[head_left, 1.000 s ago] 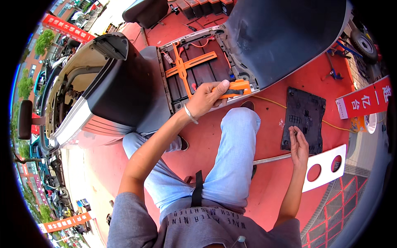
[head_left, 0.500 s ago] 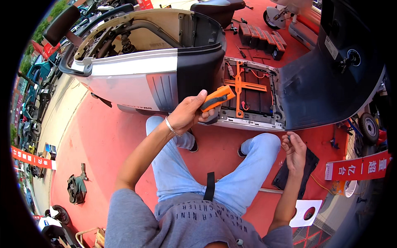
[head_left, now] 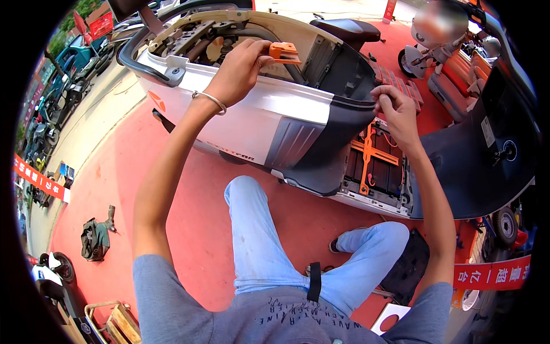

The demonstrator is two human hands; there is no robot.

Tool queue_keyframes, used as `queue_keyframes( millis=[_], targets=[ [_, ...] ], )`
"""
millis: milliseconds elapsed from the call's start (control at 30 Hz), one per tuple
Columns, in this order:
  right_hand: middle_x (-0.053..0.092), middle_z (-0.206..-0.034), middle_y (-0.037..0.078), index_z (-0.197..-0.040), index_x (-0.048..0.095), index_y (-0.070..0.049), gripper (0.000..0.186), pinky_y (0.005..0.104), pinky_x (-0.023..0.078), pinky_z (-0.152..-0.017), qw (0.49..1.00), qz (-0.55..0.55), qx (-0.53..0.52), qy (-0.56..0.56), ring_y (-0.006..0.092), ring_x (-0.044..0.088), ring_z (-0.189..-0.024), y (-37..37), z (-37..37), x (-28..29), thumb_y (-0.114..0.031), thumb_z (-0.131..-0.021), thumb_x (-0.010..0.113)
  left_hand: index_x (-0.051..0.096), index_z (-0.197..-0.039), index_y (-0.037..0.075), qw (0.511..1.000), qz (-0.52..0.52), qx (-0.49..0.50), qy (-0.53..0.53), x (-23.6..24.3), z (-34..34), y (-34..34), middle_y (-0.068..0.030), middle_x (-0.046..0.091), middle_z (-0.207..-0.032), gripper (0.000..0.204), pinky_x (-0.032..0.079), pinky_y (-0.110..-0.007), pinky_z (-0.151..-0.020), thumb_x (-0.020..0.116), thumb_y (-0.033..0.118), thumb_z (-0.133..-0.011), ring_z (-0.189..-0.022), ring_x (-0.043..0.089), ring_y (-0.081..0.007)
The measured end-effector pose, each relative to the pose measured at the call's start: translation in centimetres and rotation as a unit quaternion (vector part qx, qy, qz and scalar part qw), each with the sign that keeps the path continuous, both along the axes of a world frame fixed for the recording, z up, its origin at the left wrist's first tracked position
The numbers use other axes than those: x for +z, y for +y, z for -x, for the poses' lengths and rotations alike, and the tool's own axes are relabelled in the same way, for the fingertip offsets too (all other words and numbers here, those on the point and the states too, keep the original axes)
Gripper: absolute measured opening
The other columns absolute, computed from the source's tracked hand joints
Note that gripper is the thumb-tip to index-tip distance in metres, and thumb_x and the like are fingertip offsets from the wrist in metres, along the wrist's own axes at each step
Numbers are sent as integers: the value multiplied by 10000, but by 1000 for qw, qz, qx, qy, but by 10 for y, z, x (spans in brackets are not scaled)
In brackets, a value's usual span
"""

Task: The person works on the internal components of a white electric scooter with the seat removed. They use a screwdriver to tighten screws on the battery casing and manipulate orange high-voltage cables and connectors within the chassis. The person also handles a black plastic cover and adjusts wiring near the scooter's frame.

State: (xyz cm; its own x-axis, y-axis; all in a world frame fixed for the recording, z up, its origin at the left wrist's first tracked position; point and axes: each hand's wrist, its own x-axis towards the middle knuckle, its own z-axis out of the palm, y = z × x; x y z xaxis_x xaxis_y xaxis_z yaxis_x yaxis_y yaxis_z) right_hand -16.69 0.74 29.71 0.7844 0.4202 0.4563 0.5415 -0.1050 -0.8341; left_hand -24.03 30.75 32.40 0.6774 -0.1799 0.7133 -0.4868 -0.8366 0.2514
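Note:
My left hand (head_left: 243, 71) is raised over the open rear body of a white and black scooter (head_left: 246, 117), pinching an orange plastic part (head_left: 285, 53). The part sits above the seat opening, apart from the frame tubes below. Over the black front end of that body is my right hand (head_left: 396, 112), its fingers curled together; whatever they hold, if anything, is hidden. Below it the scooter's footboard lies uncovered, showing dark batteries (head_left: 385, 172) with an orange cross-shaped bracket (head_left: 375, 153) and red wires on top.
A dark floor panel (head_left: 408, 266) lies on the red floor to my right. At the left are a green bag (head_left: 95, 239) and a drill-like tool (head_left: 110, 218). Another scooter (head_left: 441, 34) stands at the far right. A red banner (head_left: 492, 274) crosses the right side.
My left hand has carried the orange part up and forward over the seat opening. My right hand has risen from beside my right knee to the scooter body. My view has shifted left.

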Motion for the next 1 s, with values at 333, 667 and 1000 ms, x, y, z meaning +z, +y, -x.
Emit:
queue_keyframes(
  millis=[333,667,1000],
  targets=[
    [472,-538,151,-722,517,72,185,336,406,-533,881,319,301,178,214,514,-546,73,-84,-21,-78,-748,412,499,-1017,-36,960,-71,101,252,4,-22,5,-155,519,-927,248,418,-286,-724,437,123,-839,-822,539,-263],
    [468,-716,208,-747,419,51,111,436,412,-526,846,344,331,237,380,503,-613,80,-97,-9,-27,-712,489,532,-997,-23,894,-66,135,422,19,-46,8,-150,503,-862,420,408,-338,-613,446,350,-823,-710,496,-272],
    [403,-638,123,-695,413,-8,169,381,407,-469,935,327,118,70,292,482,-541,74,-85,-11,-20,-586,542,488,-1051,-14,829,121,17,545,33,-71,19,-162,500,-967,300,400,-368,-710,545,65,-767,-808,479,-325]
  ],
)
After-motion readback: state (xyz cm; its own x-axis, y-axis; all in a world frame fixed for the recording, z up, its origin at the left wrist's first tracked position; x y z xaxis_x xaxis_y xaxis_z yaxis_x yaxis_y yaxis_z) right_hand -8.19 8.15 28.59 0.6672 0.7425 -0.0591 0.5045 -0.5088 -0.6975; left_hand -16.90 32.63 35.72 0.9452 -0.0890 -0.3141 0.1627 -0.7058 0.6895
